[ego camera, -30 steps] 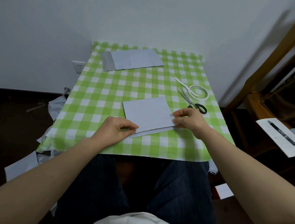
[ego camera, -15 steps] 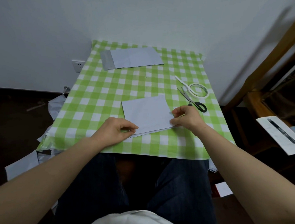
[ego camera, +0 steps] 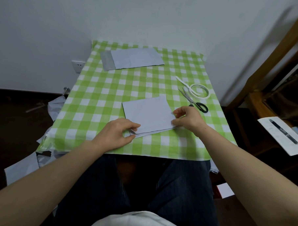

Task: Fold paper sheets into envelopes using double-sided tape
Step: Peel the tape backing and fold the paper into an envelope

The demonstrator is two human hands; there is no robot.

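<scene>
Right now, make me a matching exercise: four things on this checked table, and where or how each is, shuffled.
1 folded white paper sheet
2 black-handled steel scissors
3 white ring of double-sided tape
4 pale envelope with grey flap

A far end, by wall
B pinched by left hand and right hand
C partly unrolled
D blades slightly open

Pairs: 1-B, 2-D, 3-C, 4-A

The scene is dim, with a cool bluish cast on the white wall and the floor at both sides nearly black. A broad soft shadow slants down the wall at upper right beside the wooden frame, which is smeared and bowed by wide-angle distortion. The checked tablecloth and folded paper sheet are sharp and brightest, while the forearms swell towards the lower corners.
</scene>
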